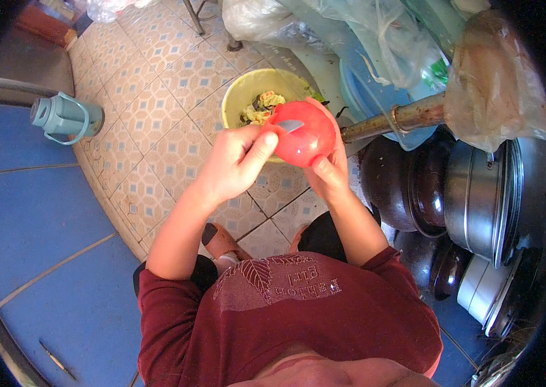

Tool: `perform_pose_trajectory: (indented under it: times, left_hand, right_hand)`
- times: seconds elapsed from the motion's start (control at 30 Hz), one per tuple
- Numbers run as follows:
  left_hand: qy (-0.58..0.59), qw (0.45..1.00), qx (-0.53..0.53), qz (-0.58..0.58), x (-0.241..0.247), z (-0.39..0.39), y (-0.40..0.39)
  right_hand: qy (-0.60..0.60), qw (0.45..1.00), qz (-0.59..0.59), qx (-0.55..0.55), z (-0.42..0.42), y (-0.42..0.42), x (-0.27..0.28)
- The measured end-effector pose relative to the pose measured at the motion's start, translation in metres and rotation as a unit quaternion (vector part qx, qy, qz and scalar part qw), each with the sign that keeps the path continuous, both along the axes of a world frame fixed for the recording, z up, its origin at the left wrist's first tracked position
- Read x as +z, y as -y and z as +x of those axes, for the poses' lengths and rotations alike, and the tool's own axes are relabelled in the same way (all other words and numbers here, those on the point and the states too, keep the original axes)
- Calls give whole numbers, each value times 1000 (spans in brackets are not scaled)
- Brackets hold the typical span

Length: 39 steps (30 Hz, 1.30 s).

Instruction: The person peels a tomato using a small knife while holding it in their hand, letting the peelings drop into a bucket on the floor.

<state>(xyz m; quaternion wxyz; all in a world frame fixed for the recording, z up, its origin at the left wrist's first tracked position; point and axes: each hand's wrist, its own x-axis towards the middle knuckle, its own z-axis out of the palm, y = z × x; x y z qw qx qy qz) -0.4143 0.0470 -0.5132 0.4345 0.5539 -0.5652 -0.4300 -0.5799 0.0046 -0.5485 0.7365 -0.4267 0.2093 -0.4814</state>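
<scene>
A large, round, glossy red tomato (309, 138) rests in my right hand (328, 171), with the thumb on its near side and the fingers behind its far side. My left hand (241, 159) is closed at the tomato's left edge, where the tip of a knife blade (290, 126) lies against the red surface. The knife's handle is hidden in that hand. A thin flap of red skin (273, 126) stands up between the left thumb and the blade. Below both hands is a yellow plastic bin (235, 92) with food scraps (256, 115) inside.
A light blue thermos jug (70, 118) stands on the patterned floor tiles at left, beside blue tiling (36, 217). Plastic bags (273, 24), a blue basin (355, 89) and a rusty pipe (418, 116) are at upper right. Metal pots (473, 198) are stacked at right.
</scene>
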Motion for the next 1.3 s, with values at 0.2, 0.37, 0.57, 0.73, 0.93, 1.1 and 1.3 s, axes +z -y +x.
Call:
perform_pose_trajectory:
  times: [0.2, 0.37, 0.57, 0.73, 0.93, 1.1, 1.3]
  left_hand:
    - [22, 997, 73, -31, -15, -13, -4]
    - [69, 994, 79, -34, -15, -13, -3]
    - [91, 992, 72, -47, -17, -10, -4]
    - [116, 989, 71, -51, -9, -15, -6]
    - [159, 981, 86, -67, -4, -19, -8]
    - [-30, 997, 62, 18, -3, -10, -5]
    - [-24, 997, 54, 42, -1, 0, -1]
  right_hand:
    - [-72, 993, -78, -58, 1, -1, -11]
    - [-82, 990, -91, -66, -1, -1, -15]
    - [-97, 988, -105, -53, -2, -1, -14]
    - [-110, 984, -118, -74, -1, -2, -14]
    - [-132, 983, -93, -86, 2, -3, -8]
    - [-3, 1000, 5, -3, -1, 3, -1]
    - [-33, 999, 2, 26, -1, 4, 0]
